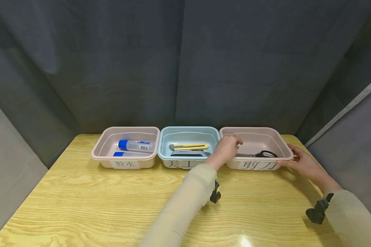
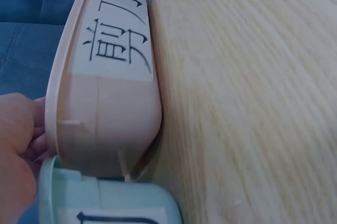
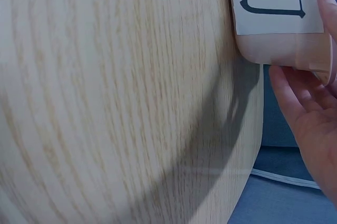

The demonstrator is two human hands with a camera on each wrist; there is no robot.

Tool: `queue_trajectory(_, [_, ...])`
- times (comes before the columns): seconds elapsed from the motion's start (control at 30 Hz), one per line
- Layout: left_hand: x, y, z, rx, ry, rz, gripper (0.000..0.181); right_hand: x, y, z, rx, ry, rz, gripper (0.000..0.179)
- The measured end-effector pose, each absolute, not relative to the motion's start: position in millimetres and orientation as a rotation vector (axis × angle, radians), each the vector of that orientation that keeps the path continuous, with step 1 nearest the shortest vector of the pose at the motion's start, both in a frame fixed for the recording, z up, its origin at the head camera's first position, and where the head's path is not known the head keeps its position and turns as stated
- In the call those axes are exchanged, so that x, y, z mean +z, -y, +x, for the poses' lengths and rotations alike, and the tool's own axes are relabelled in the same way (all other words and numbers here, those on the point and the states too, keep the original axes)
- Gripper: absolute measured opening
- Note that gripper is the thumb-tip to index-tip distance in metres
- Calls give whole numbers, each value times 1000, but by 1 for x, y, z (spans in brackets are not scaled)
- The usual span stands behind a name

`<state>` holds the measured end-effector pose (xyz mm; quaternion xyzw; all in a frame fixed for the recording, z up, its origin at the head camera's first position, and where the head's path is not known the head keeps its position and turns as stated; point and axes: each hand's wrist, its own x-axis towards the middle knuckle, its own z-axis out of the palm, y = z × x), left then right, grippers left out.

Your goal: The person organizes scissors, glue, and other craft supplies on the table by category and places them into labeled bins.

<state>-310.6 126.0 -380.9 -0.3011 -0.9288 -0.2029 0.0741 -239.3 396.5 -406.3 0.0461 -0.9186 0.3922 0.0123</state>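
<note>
A pink plastic bin (image 1: 250, 132) with a white label stands at the right end of the row. My right hand (image 1: 303, 163) grips its right end, thumb at the front corner and fingers along the side. My left hand (image 1: 225, 149) is at its left end, fingers curled over the rim; in the left wrist view they lie partly hidden behind the rim. Inside this bin lies a pair of scissors (image 1: 266, 154) with black handles, partly covered by the front wall. The bin sits against the light blue bin (image 1: 188, 129).
Two utility knives, one yellow (image 1: 193, 146) and one grey (image 1: 188, 153), lie in the blue bin. The left pink bin (image 1: 130, 129) holds two blue-capped glue bottles (image 1: 139, 145). A dark curtain (image 1: 136, 68) hangs behind the wooden table (image 1: 111, 199).
</note>
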Motion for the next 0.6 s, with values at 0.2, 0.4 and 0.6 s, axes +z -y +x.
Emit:
queue_trajectory(0.2, [-377,-118,-314,-620,2761,-945,18,-406,-399,-242,1177,2881,141,78])
queue_trajectory(0.4, [-372,-106,-315,-615,2787,-962,19,-403,-396,-244,1126,2922,149,79])
queue_trajectory(0.6, [-367,-86,-313,-597,2809,-983,21,-395,-400,-242,1119,3028,93,82])
